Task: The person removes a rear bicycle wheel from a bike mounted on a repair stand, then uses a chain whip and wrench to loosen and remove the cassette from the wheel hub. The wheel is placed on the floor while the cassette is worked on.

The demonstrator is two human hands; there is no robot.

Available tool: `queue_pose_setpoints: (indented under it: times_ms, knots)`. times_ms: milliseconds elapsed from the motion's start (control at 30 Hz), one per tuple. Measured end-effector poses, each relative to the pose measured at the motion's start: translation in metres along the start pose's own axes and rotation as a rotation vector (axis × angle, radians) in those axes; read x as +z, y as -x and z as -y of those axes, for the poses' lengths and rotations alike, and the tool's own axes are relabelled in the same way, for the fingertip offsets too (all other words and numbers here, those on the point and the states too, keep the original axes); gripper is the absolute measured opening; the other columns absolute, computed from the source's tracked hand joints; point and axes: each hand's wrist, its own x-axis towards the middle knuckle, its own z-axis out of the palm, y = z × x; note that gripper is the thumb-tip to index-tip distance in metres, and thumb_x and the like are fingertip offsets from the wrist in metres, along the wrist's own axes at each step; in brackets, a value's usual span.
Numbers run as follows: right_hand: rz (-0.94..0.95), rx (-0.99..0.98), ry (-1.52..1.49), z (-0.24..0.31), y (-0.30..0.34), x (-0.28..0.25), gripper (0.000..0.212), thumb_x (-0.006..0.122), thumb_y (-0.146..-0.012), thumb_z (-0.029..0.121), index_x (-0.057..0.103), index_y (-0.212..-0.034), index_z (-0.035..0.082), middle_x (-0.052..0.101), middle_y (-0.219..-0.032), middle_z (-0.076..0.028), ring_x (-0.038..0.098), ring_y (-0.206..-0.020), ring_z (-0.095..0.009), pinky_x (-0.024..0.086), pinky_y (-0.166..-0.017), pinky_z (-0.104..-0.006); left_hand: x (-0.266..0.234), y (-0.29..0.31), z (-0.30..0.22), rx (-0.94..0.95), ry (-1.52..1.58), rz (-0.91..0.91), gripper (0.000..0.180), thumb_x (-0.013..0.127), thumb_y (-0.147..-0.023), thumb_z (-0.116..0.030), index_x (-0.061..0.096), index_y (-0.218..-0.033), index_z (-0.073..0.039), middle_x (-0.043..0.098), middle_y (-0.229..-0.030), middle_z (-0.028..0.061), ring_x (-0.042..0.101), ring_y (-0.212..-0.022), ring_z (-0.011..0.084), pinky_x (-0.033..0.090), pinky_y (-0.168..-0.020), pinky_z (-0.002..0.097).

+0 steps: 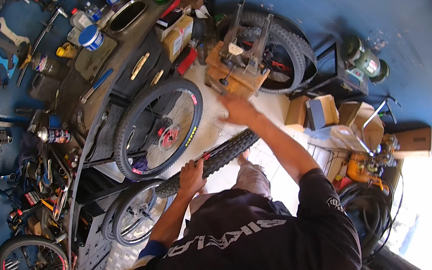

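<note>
My left hand (191, 178) is shut around a black knobby bicycle tyre (227, 150), gripping its near end. The tyre runs slantwise up to the right, over the pale tiled floor (278, 108) in front of me. Stretched out beyond the tyre's far end is my right hand (236, 109), fingers spread and slightly blurred, holding nothing. It hovers just short of a wooden wheel stand (234, 71) with two upright metal arms.
A spoked wheel with a red hub (159, 127) leans on a cluttered workbench (100, 58); another wheel (133, 212) stands below it. More tyres (288, 51) are behind the stand. A bench grinder (364, 62), cardboard boxes (364, 122) and coiled hoses (366, 206) are at right.
</note>
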Motion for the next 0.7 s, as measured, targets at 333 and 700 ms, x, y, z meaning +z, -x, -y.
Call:
queue_pose_setpoints:
  times_ms: [333, 700]
  knots:
    - [0.143, 0.204, 0.207, -0.19, -0.156, -0.055, 0.06, 0.074, -0.087, 0.045, 0.063, -0.125, 0.0, 0.071, -0.122, -0.016, 0.061, -0.125, -0.034, 0.043, -0.106, -0.0493, 0.015, -0.004, -0.059, -0.463, -0.062, 0.098, 0.065, 0.084, -0.072, -0.027, 0.053, -0.127, -0.011, 0.059, -0.11, 0.0181, 0.06, -0.108, 0.0385, 0.048, -0.093, 0.0518]
    - [0.226, 0.086, 0.19, -0.198, -0.15, -0.062, 0.044, 0.081, -0.08, 0.04, 0.079, -0.107, 0.005, 0.077, -0.111, -0.017, 0.073, -0.108, -0.035, 0.059, -0.09, -0.0461, 0.069, 0.015, -0.053, -0.815, 0.008, 0.189, 0.075, 0.085, -0.074, -0.03, 0.042, -0.133, -0.013, 0.058, -0.118, 0.0228, 0.06, -0.115, 0.0428, 0.047, -0.099, 0.0534]
